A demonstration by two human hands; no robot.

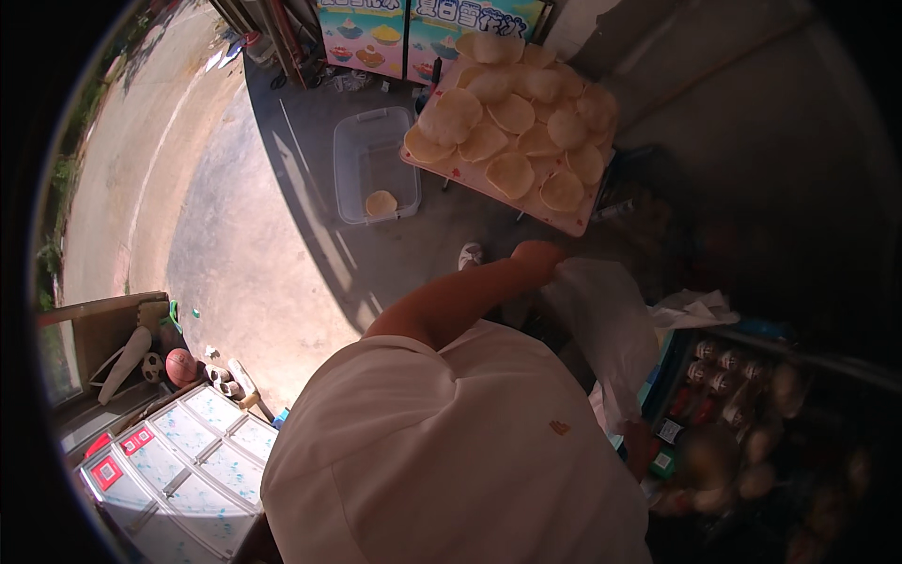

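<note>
A whitish translucent plastic bag (pixel 606 315) hangs stretched between my two hands. My left hand (pixel 542 261) is closed on its upper end, just below the near corner of the table. My right hand (pixel 642 449) is at the bag's lower end, in shadow, and its fingers are too dark to make out. Beyond my left hand, round thin puffed flatbreads (pixel 510 175) lie spread and overlapping on a pink-patterned table (pixel 451 171). One more round piece (pixel 381 203) lies in a clear plastic bin (pixel 349 169) on the floor, left of the table.
Beside my right hand is a dark rack (pixel 672 376) with several small packaged goods. Crumpled white plastic (pixel 695 308) lies at its edge. A white-topped chest freezer (pixel 193 451) stands at lower left, near a basketball (pixel 180 367). Colourful poster panels (pixel 362 38) stand behind the bin.
</note>
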